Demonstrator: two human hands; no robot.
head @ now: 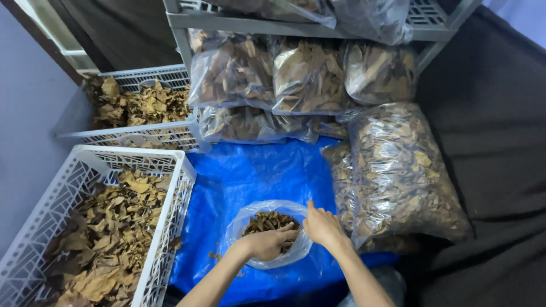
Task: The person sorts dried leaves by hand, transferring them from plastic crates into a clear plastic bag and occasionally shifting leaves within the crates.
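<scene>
1. Blue tarpaulin (250,170) covered the floor.
2. Left hand (267,243) lay inside the clear bag of dried leaves (271,223), fingers curled on leaves; right hand (323,226) pinched its rim.
3. White crate (74,187) and filled bags (398,170) flanked them.

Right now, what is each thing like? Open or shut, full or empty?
Small clear bag: open, part filled with dry leaves.
Left hand: inside the bag's mouth, on the leaves.
Right hand: gripping the bag's rim.
Near white crate: open, holding loose leaves.
Far white crate: open, holding leaves.
Big bag: stuffed full, lying down.
Shelf bags: filled, stacked.
Blue tarp: spread flat.
</scene>
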